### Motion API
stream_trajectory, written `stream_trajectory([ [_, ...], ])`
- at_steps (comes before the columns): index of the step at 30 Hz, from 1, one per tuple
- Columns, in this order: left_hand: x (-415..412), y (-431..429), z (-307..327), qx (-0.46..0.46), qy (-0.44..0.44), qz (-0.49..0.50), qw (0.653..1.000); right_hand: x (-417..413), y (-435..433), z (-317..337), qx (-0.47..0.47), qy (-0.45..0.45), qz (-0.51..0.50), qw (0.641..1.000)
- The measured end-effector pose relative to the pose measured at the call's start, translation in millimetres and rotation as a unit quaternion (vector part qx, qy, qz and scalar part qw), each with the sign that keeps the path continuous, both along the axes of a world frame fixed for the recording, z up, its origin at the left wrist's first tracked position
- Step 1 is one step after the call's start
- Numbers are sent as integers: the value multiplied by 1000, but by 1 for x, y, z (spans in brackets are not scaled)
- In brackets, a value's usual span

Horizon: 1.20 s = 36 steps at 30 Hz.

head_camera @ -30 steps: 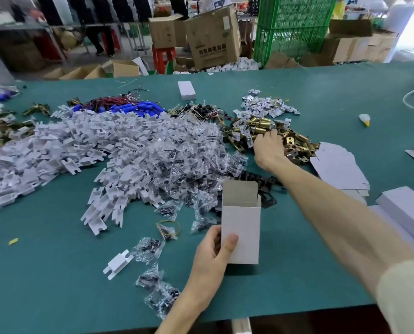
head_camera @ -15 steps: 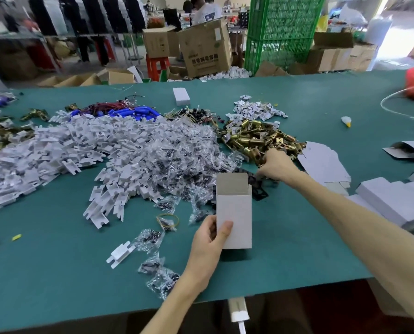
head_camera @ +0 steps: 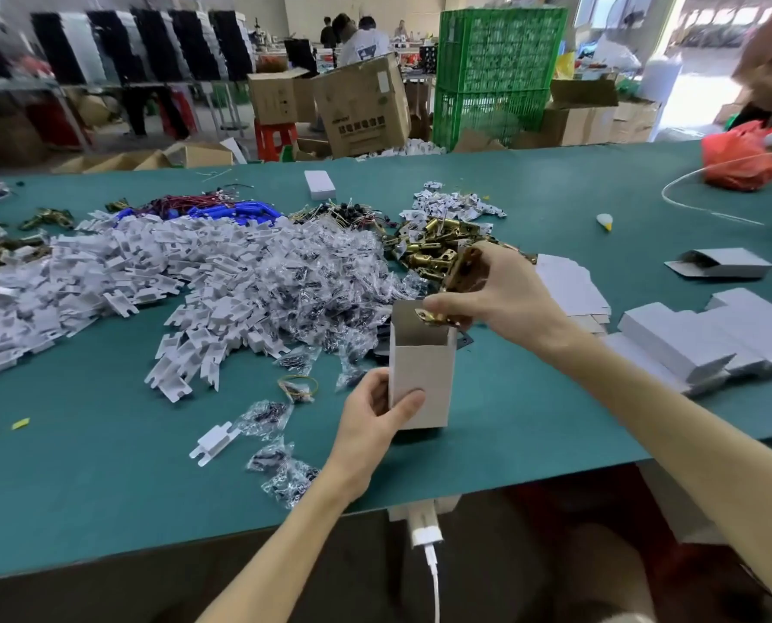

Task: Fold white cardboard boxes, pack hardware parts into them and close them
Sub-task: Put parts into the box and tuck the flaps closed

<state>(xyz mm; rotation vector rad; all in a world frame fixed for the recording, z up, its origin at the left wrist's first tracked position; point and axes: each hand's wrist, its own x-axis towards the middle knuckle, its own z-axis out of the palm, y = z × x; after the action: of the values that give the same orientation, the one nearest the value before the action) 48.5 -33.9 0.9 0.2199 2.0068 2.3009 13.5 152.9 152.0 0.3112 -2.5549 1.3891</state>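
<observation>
Right hand (head_camera: 505,299) has left the brass pile (head_camera: 424,245) beyond it and now pinches a brass part (head_camera: 465,271) over the open white box (head_camera: 422,379) — insertion comes next. Left hand (head_camera: 375,424) grips the box wall, holding it upright on the desk (head_camera: 105,487).

An upright white box (head_camera: 422,379), top flap open, with a brass part (head_camera: 460,274) just above it.
</observation>
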Motion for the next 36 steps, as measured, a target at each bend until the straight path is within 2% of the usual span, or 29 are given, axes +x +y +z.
stream_trajectory([
  [3,0,-1,-2,1,18,2,1000,-1,-11,-4,85,24,-45,995],
  [9,-3,-1,-4,-14,25,4,1000,2,-22,-2,218,110,-45,969],
  [13,-3,0,-6,-6,17,8,1000,-3,-30,-8,275,41,-27,960],
  [15,-3,-1,-7,-5,13,10,1000,-5,-32,-13,264,16,-13,964],
  [17,-4,-2,-7,-4,13,9,1000,-6,-31,-15,247,3,-4,969],
  [23,-4,-1,-8,-9,23,9,1000,3,-36,-14,292,1,38,956],
  [29,-5,0,-10,-17,16,6,1000,15,-47,-25,382,-14,48,923],
  [32,-4,0,-10,-15,9,6,1000,19,-49,-22,442,-25,68,894],
  [36,-4,0,-10,-24,4,8,1000,21,-54,-20,463,-39,62,883],
])
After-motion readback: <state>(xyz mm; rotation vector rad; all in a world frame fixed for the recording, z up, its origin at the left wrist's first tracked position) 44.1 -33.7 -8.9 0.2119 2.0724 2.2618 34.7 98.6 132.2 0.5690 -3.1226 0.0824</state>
